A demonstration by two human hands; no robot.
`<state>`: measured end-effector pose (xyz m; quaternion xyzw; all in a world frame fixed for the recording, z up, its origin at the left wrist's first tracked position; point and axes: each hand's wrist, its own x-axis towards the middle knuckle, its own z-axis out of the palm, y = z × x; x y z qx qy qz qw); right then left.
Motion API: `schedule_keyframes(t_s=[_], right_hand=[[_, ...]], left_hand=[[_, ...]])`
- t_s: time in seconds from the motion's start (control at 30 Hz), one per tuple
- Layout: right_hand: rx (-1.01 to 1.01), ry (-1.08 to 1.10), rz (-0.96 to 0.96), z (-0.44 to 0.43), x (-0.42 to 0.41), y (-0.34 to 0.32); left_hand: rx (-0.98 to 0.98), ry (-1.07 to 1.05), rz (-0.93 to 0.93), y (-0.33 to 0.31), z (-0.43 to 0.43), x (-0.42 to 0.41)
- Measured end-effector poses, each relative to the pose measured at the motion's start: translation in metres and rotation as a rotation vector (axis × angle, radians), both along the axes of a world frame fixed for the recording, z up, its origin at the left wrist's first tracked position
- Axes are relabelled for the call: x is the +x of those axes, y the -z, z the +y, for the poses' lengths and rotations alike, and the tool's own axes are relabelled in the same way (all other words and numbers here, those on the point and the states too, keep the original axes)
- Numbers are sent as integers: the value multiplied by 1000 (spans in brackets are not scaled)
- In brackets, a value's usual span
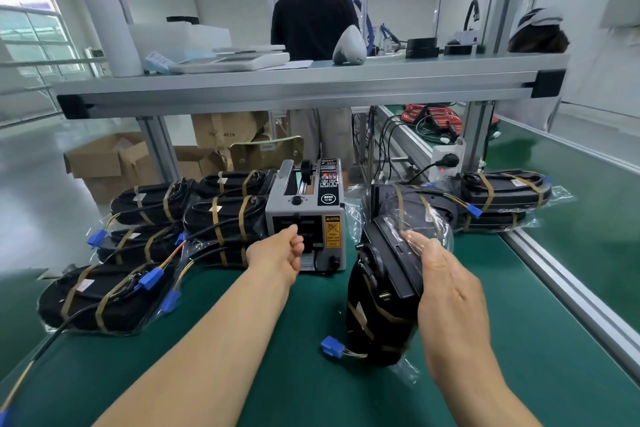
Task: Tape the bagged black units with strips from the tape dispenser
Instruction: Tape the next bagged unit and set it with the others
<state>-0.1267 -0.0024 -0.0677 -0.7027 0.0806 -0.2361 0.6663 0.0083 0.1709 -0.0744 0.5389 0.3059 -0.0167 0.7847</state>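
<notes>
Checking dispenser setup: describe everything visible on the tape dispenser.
The tape dispenser is a grey boxy machine standing upright on the green mat, between taped black units. It has a black top panel with buttons, a black knob on top, a yellow caution label beside the front slot and a round black knob low on the front. The left hand reaches to its slot.

A factory assembly line: green bench mat [294, 340], aluminium-frame shelf [294, 88], cartons [104, 163] on the far-left floor, another worker [313, 10] at the far bench.
</notes>
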Motion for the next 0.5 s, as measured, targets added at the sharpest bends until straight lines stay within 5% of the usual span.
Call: schedule_keyframes(t_s=[0.37, 0.5], right_hand=[[17, -37, 12, 0, -11, -1], [45, -53, 4, -3, -14, 3]], left_hand=[[-103, -112, -105, -7, -15, -8], [68, 252, -464, -30, -6, -67]])
